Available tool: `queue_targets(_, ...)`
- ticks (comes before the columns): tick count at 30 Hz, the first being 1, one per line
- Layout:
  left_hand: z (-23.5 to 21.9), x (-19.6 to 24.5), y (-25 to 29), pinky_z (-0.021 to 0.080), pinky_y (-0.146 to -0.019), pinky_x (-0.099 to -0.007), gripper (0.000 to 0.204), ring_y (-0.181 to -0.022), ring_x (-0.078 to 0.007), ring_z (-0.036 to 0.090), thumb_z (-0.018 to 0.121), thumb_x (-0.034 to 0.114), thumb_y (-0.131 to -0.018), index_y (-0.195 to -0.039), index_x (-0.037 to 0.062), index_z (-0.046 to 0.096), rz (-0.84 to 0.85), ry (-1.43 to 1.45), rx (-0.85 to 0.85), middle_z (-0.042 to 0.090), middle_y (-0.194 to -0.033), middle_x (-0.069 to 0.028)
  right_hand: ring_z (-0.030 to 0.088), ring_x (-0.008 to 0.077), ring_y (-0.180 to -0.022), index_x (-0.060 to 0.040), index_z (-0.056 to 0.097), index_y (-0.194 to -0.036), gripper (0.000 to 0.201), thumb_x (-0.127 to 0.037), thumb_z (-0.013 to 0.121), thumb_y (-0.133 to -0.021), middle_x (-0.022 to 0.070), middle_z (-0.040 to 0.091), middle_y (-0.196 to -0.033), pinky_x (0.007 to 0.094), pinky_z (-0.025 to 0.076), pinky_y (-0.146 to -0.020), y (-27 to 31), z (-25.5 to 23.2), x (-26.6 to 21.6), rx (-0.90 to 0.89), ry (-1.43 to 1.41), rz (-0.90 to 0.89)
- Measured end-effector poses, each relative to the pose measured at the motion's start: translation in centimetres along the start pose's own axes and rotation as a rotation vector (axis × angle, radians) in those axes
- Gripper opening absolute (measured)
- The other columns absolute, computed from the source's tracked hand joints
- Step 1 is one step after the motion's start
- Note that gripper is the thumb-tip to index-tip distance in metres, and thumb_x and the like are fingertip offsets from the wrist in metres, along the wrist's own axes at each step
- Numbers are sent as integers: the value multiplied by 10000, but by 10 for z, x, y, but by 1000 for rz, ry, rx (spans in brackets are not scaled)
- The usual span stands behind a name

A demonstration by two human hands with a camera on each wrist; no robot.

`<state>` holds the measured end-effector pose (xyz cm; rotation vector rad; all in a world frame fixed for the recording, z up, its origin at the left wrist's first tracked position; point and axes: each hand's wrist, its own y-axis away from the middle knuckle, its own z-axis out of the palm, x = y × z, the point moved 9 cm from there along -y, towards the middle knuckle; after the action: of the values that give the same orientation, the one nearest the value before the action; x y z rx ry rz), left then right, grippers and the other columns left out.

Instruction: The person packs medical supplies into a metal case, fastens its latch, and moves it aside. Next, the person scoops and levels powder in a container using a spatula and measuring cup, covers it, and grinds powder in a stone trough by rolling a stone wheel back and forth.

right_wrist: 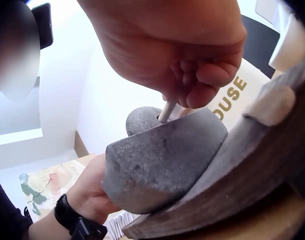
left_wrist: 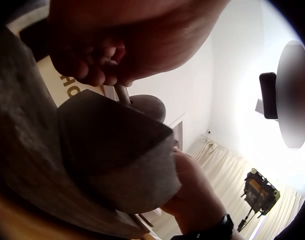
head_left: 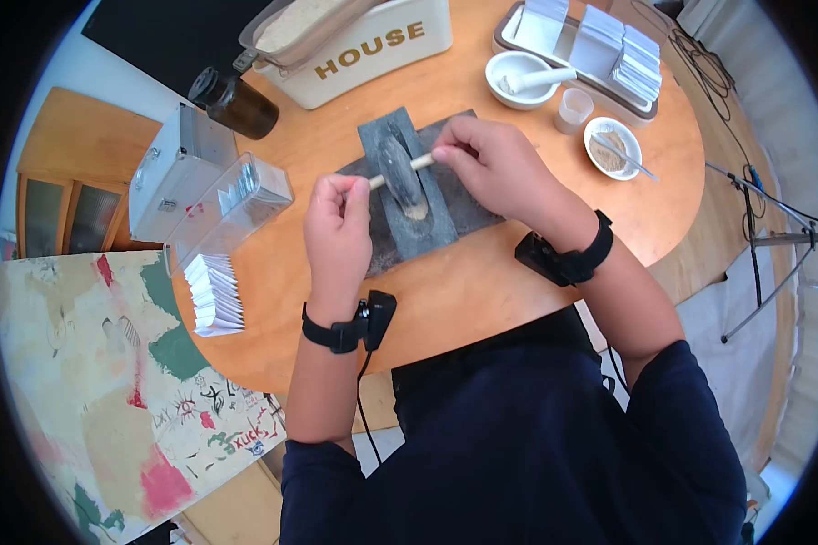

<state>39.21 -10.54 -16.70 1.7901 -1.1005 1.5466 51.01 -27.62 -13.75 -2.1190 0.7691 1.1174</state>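
Note:
A grey stone wheel (head_left: 398,171) stands in the groove of a boat-shaped stone trough (head_left: 439,218), with a pale rod through its centre. My left hand (head_left: 338,218) pinches the rod's left end (head_left: 377,183); my right hand (head_left: 500,168) pinches its right end (head_left: 423,162). Some tan material (head_left: 416,212) lies in the groove by the wheel's near edge. In the left wrist view the trough (left_wrist: 117,150) hides most of the wheel (left_wrist: 148,107). The right wrist view shows the rod (right_wrist: 166,111) entering the wheel (right_wrist: 142,121) below my curled fingers.
Beneath the trough is a dark slab (head_left: 468,195). Behind stand a HOUSE bin (head_left: 364,54) and brown jar (head_left: 245,107). At right are a mortar (head_left: 518,80), small cup (head_left: 574,109), powder bowl (head_left: 612,148) and tray (head_left: 645,111); at left, a metal case (head_left: 168,173), clear box (head_left: 232,209) and folded papers (head_left: 214,295).

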Motion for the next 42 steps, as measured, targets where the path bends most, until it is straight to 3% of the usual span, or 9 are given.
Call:
queue_targets(11,-3,-5,7,381,-608,-191,114,-675,-38,462,571,141,-1011,-942,51,558,-11,5,0,518,-762,38,614,306,-734,-37,659,-905,118,-153,639,-908,135,647,-782,396,485,-665,2,5,2,-71,-40,63)
queue_targets(14,-5,3,13,419,-699,-210,120,-758,-59,501,571,144,-1011,-964,34,578,135,-186,50,545,-811,21,590,300,-782,-43,661,-895,109,-150,647,-907,123,629,-808,395,477,-711,11,-1,-11,77,1,-127)
queue_targets(16,-10,24,20,445,-838,-341,158,-896,-223,560,617,156,-964,-935,2,603,347,-429,219,600,-895,-85,573,303,-823,-49,670,-902,99,-146,650,-906,122,615,-835,399,469,-750,11,0,-10,89,28,-142)
queue_targets(19,-9,2,11,437,-869,-347,182,-942,-248,563,595,181,-978,-941,3,599,164,-252,174,609,-948,-101,582,302,-843,-43,676,-929,111,-148,643,-918,119,632,-852,401,469,-769,9,1,-6,74,99,-157)
queue_targets(30,1,4,25,440,-769,-286,169,-808,-167,530,565,163,-1000,-931,9,567,24,-156,107,556,-826,-64,596,262,-867,-39,676,-1003,157,-179,619,-957,119,644,-913,358,477,-787,22,3,4,-30,-170,41)
queue_targets(37,8,23,45,431,-764,-269,143,-817,-135,516,577,145,-995,-923,22,587,274,-319,139,564,-850,-35,582,262,-874,-52,686,-984,124,-155,628,-947,95,622,-887,362,472,-802,53,-4,5,11,-160,79)
queue_targets(39,11,39,51,413,-747,-227,142,-803,-68,476,565,145,-1011,-940,25,591,442,-482,168,540,-833,13,566,286,-892,-52,693,-932,90,-131,654,-912,93,615,-869,373,465,-815,53,-16,-19,163,185,-204)
queue_targets(41,8,25,53,458,-749,-356,120,-811,-268,571,616,124,-942,-882,22,596,168,-360,133,607,-825,-113,556,297,-891,-53,696,-914,77,-119,660,-897,95,613,-866,383,461,-810,56,-18,-28,164,203,-216)
queue_targets(42,8,30,59,458,-749,-356,120,-811,-268,571,616,124,-942,-882,22,596,171,-360,140,607,-825,-113,547,308,-890,-53,698,-895,63,-107,666,-882,97,610,-863,393,457,-804,58,-18,-33,163,219,-225)
